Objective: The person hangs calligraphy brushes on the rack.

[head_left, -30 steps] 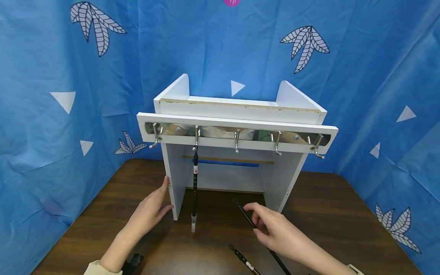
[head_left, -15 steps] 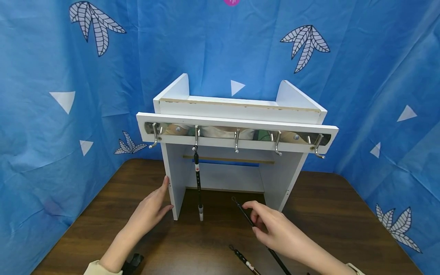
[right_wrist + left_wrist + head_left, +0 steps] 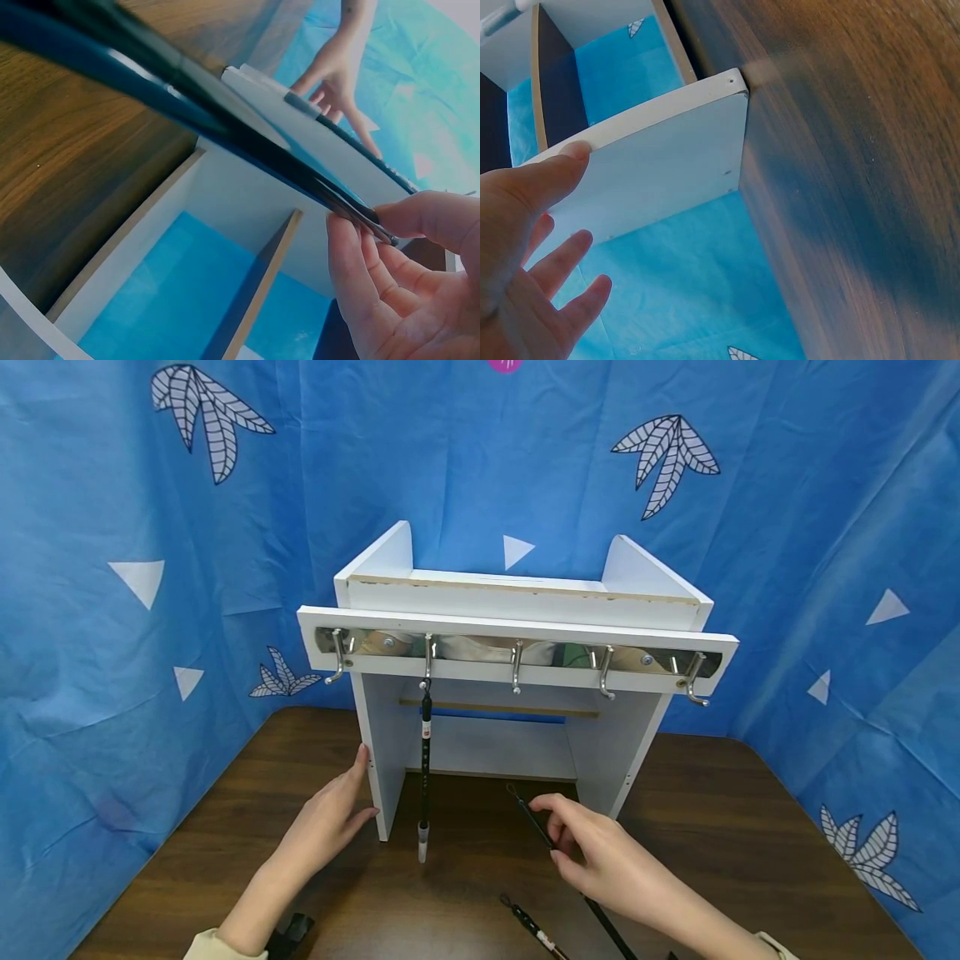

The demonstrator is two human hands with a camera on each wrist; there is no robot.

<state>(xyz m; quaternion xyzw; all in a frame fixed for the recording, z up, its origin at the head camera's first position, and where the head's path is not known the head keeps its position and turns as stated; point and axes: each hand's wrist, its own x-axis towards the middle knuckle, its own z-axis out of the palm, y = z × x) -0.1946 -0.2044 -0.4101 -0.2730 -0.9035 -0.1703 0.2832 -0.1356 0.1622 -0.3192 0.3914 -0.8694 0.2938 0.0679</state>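
The hanging brush (image 3: 426,760) had swung leftward since half a second earlier; in the head view, brown tabletop (image 3: 720,827) flanked the white rack (image 3: 517,606) before a blue curtain (image 3: 480,468), and the right hand (image 3: 603,860) held a slim black brush (image 3: 534,822) just in front. From the left wrist, the left hand (image 3: 510,236) had fingers spread, gripping nothing, thumb against the rack's edge. From the right wrist, thumb and fingertips pinched the slim black brush's glossy shaft.
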